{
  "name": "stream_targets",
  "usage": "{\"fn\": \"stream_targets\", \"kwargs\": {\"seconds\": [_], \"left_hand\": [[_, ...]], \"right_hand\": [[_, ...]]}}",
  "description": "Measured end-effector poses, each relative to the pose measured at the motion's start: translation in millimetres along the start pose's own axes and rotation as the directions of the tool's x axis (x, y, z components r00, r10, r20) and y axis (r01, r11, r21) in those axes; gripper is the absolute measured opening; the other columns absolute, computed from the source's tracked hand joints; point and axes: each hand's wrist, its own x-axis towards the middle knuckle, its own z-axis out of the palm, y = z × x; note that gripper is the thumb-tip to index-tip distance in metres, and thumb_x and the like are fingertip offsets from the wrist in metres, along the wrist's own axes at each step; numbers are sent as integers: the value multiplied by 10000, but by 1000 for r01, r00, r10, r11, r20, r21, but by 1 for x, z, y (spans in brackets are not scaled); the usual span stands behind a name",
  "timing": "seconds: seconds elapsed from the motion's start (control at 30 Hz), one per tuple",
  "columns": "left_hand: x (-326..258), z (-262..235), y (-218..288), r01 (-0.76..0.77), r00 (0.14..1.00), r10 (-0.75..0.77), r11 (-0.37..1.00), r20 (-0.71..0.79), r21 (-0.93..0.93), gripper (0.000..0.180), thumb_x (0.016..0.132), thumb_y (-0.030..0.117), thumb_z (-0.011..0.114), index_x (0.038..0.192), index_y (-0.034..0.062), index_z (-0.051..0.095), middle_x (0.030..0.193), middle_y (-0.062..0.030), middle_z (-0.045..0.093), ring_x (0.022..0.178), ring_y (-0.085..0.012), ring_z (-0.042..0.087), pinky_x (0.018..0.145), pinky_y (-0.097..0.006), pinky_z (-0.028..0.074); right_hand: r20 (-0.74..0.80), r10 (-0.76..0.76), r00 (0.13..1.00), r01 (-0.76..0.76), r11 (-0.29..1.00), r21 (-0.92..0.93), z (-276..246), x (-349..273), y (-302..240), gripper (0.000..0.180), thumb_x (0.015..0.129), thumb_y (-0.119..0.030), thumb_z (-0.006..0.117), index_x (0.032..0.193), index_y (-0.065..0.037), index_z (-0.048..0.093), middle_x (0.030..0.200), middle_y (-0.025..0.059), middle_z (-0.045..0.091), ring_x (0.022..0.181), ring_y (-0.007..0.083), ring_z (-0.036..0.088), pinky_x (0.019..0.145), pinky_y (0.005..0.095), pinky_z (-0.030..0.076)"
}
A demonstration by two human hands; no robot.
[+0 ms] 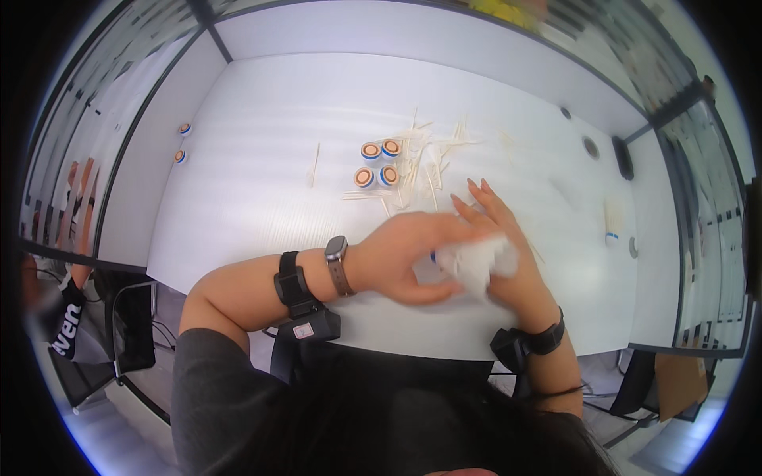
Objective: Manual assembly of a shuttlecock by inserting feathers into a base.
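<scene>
In front of me, close to the near edge of the table, my left hand (pixel 417 250) curls its fingers and thumb around a clear container. A bit of blue shows on it inside the grip. From the grip a blurred, crumpled whitish thing (pixel 480 266) reaches over to my right hand (pixel 512 254), against its palm side. My right hand has its fingers stretched away from me; its thumb is hidden. Beyond the hands stand several small round containers (pixel 371 151) with blue rims and tan-and-brown tops. Thin pale sticks (pixel 413 170) lie scattered beside them.
A row of thin pale sticks (pixel 298 232) lies left of my hands. Another upright bundle with a blue band (pixel 612 222) is at the right. Two small blue-rimmed containers (pixel 181 156) are by the left panel. Low panels (pixel 421 36) surround the table (pixel 262 103).
</scene>
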Motion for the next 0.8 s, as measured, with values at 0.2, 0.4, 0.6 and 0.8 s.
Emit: {"fn": "stream_targets", "kwargs": {"seconds": [0.2,0.4,0.6,0.8], "left_hand": [[1,23,13,-423,904,427,896,2,132,380,842,205,591,1207,106,639,892,-22,574,750,-197,583,639,-319,454],[-1,17,12,-271,962,271,962,27,12,517,751,182,656,1256,84,598,914,-51,585,805,-234,587,718,-357,457],[0,13,6,-12,999,17,987,30,-157,627,780,196,641,1357,28,463,1009,-114,619,889,-335,590,805,-401,481],[0,14,6,108,936,-230,909,-267,-403,658,783,147,706,1357,5,417,1224,-176,535,1132,-258,563,982,-357,439]], "right_hand": [[140,-49,989,58,996,-63,15,6,-6,446,900,-245,603,1332,-147,556,1437,246,393,1381,461,269,1109,583,206],[155,-17,988,40,988,-152,19,7,-4,444,910,-218,591,1321,-60,533,1456,172,412,1402,365,291,1128,562,176],[104,-72,992,81,993,-87,22,3,19,493,828,-186,650,1278,-21,538,1419,119,471,1369,312,375,1126,551,210],[-98,89,991,-61,963,261,10,5,1,470,748,-67,687,1213,-38,625,1336,166,537,1302,342,464,1106,473,303]]}}
